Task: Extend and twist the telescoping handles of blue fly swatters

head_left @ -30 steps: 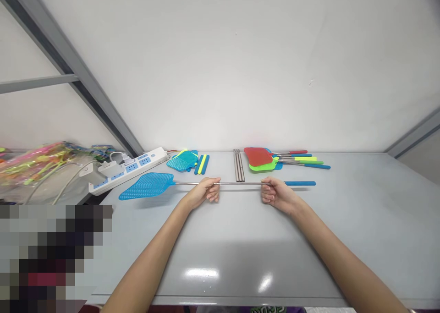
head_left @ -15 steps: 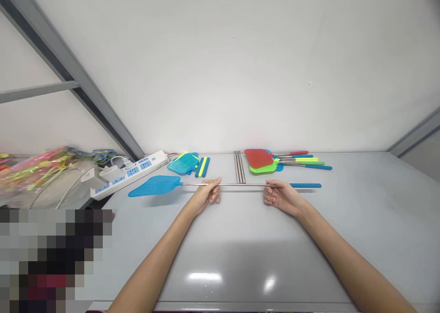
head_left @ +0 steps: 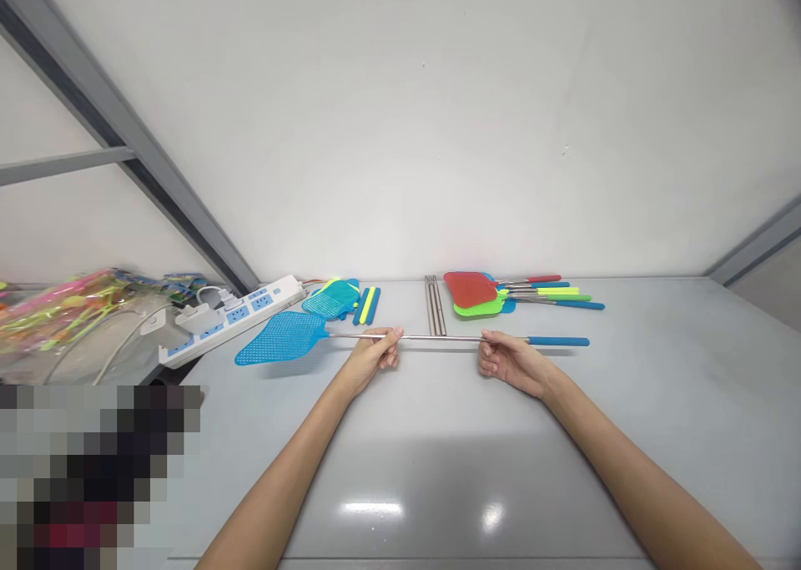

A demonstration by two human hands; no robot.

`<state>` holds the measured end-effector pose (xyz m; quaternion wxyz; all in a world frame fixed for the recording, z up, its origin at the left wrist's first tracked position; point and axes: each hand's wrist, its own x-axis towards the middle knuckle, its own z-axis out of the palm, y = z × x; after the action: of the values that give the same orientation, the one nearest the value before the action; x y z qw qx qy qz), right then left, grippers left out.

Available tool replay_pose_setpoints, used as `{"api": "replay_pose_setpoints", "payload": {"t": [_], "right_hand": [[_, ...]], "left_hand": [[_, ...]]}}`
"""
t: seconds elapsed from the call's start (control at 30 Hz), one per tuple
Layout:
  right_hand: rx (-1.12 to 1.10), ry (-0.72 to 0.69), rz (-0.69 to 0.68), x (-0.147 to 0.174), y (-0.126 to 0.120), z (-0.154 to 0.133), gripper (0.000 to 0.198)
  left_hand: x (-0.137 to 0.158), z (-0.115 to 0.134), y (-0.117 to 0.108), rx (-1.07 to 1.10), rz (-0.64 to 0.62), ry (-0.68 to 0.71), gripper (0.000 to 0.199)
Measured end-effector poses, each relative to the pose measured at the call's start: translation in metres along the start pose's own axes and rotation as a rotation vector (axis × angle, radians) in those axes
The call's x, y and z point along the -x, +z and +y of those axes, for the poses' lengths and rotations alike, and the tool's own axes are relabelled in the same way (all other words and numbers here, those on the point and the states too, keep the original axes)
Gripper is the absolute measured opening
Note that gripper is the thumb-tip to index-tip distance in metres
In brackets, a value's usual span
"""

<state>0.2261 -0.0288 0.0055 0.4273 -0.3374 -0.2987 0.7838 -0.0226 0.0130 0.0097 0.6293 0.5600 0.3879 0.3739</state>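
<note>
A blue fly swatter (head_left: 281,339) with a metal rod and a blue grip is held crosswise just above the table, its head to the left. My left hand (head_left: 374,353) is closed on the rod near the head, thumb on top. Closer to the blue grip, my right hand (head_left: 510,357) pinches the same rod. Behind the rod lie several bare metal rods (head_left: 435,305). To their right is a pile of swatters, a red swatter (head_left: 471,290) on top of a green swatter (head_left: 479,309), with grips pointing right.
Loose swatter heads (head_left: 331,298) lie at the back left beside blue and yellow grips (head_left: 367,305). A white power strip (head_left: 231,320) with plugs and cables runs along the table's left edge. Plastic-wrapped colourful items (head_left: 68,307) lie beyond it. A white wall (head_left: 400,136) stands behind the grey table (head_left: 676,420).
The swatter's head has turned a little, so more of its mesh face shows. Both hands keep their hold on the rod with hardly any shift.
</note>
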Motion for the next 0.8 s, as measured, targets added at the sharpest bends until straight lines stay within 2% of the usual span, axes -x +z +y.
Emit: {"api": "replay_pose_setpoints", "payload": {"t": [0.37, 0.8], "right_hand": [[0.075, -0.058, -0.024, 0.0034, 0.0034, -0.0011, 0.025], [0.048, -0.070, -0.005, 0.0073, 0.0047, 0.0002, 0.022]], "left_hand": [[0.0018, 0.0004, 0.0008, 0.010, 0.011, 0.052, 0.027], [0.0045, 0.0021, 0.0034, -0.005, -0.024, -0.021, 0.031]]}}
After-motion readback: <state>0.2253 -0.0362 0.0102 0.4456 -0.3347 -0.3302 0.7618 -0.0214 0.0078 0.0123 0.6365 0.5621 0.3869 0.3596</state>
